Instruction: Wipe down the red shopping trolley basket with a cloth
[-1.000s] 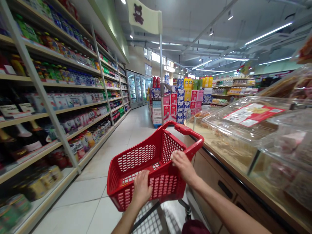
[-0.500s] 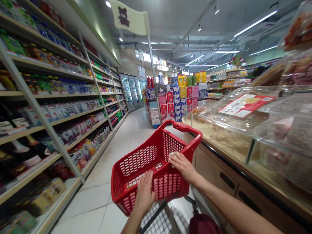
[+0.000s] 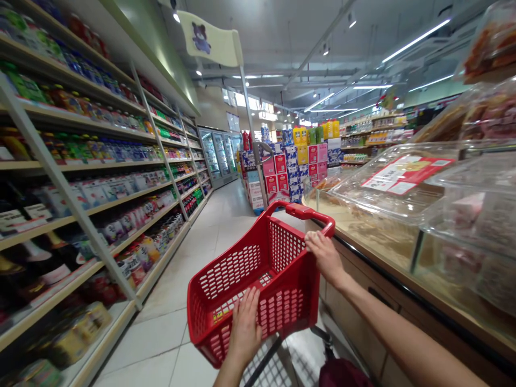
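A red plastic shopping cart point(image 3: 282, 295) stands in front of me, turned sideways, with perforated walls. My left hand point(image 3: 245, 322) lies over its near rim, fingers together and bent over the edge. My right hand point(image 3: 324, 255) grips the rim farther right, just below the red handle point(image 3: 310, 214). Something pale shows at the right fingertips, too blurred to name. Through the basket's floor a bit of yellow shows.
Shelves of bottles and cans point(image 3: 92, 145) line the left side. A glass-edged counter point(image 3: 379, 242) with clear plastic food boxes point(image 3: 399, 180) runs close on the right. Stacked drink cartons point(image 3: 282, 172) and a bear-print sign point(image 3: 209, 40) stand ahead; glass-door fridges point(image 3: 220, 153) are behind.
My right hand has slid right along the rim toward the handle. The cart and my left hand have shifted slightly right in view.
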`<state>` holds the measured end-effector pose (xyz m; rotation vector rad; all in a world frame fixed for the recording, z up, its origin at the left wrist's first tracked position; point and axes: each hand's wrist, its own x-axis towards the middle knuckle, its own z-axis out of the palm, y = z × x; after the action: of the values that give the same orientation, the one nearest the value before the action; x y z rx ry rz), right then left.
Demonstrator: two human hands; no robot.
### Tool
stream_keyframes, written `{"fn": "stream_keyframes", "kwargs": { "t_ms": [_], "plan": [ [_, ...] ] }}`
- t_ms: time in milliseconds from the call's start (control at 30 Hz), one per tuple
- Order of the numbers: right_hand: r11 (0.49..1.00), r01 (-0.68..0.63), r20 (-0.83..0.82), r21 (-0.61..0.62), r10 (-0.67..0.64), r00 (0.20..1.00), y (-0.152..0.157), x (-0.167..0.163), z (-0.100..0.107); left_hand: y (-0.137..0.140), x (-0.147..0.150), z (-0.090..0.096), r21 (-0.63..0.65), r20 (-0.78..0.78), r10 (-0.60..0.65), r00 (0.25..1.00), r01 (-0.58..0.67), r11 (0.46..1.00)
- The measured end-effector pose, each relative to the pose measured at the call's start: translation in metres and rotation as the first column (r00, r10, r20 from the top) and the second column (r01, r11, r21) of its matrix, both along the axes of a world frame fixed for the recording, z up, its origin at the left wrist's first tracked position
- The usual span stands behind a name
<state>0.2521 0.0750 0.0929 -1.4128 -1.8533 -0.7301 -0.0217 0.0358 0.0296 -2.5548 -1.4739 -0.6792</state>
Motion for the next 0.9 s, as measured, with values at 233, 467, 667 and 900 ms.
{"fn": "stream_keyframes", "kwargs": {
  "t_ms": [233, 467, 667, 900],
  "plan": [
    [0.98, -0.197, 0.169, 0.021, 0.19, 0.967, -0.002, -0.017, -0.012, 0.003, -0.001, -0.002, -0.014, 0.016, 0.005, 1.0, -0.005, 1.0],
    [0.992, 0.059, -0.033, 0.108, -0.055, 0.998, 0.012, 0.041, 0.014, 0.002, -0.006, -0.006, 0.011, 0.032, 0.001, 0.999, -0.002, 1.0],
    [0.995, -0.099, 0.102, 0.009, 0.097, 0.99, -0.003, 0.019, -0.004, 0.003, -0.007, -0.005, -0.008, 0.008, 0.012, 1.0, -0.012, 1.0],
    [0.979, -0.203, 0.076, 0.014, 0.201, 0.977, -0.009, -0.007, -0.016, 0.001, -0.007, -0.002, 0.007, 0.015, 0.009, 1.0, -0.009, 1.0]
  ]
}}
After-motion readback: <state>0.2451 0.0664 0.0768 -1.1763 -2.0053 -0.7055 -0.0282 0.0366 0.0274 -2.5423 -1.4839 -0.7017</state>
